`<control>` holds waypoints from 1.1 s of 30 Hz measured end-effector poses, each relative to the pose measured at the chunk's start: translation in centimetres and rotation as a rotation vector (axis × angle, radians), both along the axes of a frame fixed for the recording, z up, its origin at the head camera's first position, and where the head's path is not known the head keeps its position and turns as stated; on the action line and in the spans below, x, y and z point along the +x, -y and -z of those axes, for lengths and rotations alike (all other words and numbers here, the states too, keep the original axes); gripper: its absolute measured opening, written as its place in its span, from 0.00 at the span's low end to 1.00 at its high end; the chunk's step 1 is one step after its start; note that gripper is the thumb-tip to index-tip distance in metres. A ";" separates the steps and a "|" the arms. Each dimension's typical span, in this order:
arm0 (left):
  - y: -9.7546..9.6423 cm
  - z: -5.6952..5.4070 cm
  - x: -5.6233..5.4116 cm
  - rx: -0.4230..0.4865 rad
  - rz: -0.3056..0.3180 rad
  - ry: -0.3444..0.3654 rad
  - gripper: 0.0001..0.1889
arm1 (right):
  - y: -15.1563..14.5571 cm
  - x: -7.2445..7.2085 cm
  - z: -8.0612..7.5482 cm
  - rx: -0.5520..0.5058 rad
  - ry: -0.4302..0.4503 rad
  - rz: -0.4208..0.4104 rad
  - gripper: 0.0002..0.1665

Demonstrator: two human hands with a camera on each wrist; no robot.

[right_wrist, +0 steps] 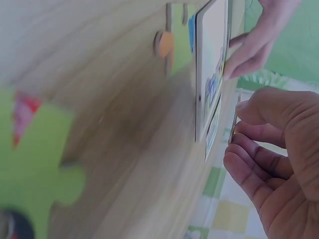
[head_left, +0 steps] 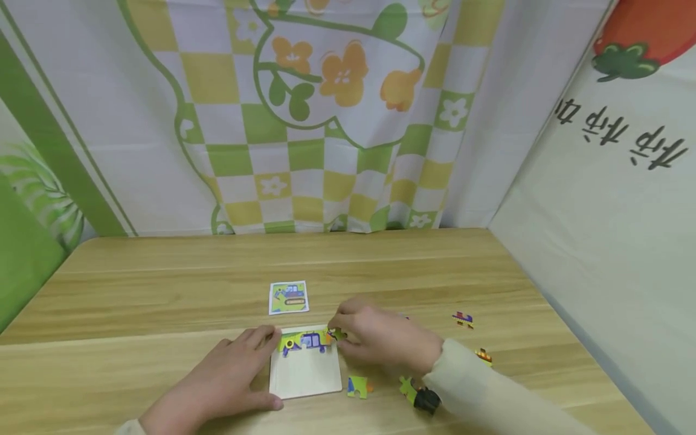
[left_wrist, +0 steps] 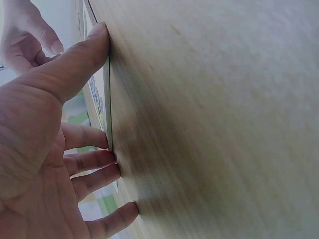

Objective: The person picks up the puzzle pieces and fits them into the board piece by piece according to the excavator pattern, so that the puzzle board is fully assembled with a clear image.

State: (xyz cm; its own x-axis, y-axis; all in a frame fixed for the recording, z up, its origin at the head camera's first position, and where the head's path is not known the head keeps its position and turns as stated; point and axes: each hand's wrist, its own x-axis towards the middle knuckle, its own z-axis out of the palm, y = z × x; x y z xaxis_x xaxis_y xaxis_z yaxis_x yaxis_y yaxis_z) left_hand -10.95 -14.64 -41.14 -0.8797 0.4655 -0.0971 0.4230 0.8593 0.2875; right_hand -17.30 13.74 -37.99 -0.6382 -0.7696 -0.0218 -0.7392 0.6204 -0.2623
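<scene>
Wood table [head_left: 163, 290] | your left hand [head_left: 231, 368], fingers spread out, touches the puzzle board [head_left: 306, 377] on its left side | your right hand [head_left: 377, 335] pinches a little puzzle piece [head_left: 339, 334] near the board's far right corner | picture card [head_left: 289, 298] lies farther back

Noted from where I stand: tray [head_left: 306, 379] off-white. Joined pieces [head_left: 307, 342] lime green with a blue-purple vehicle and a yellow disc. Loose piece [head_left: 356, 387] lime, blue wedge, orange tab. Card [head_left: 289, 298]: green-and-blue picture, white border. Table [head_left: 136, 290]: light brown, wood-grained. Curtain [head_left: 304, 151]: green, yellow, white checks; orange flowers. Sleeve [head_left: 489, 386]: cream.
</scene>
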 end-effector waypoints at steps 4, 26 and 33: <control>0.0 0.0 -0.1 -0.005 0.002 -0.005 0.60 | 1.0 0.0 0.2 0.004 -0.021 -0.042 0.16; 0.3 0.2 0.0 0.003 0.011 -0.025 0.59 | 5.9 0.4 1.4 0.054 -0.088 -0.206 0.16; 0.3 0.1 0.0 0.000 0.014 -0.020 0.60 | 6.7 0.7 1.5 0.077 -0.108 -0.202 0.14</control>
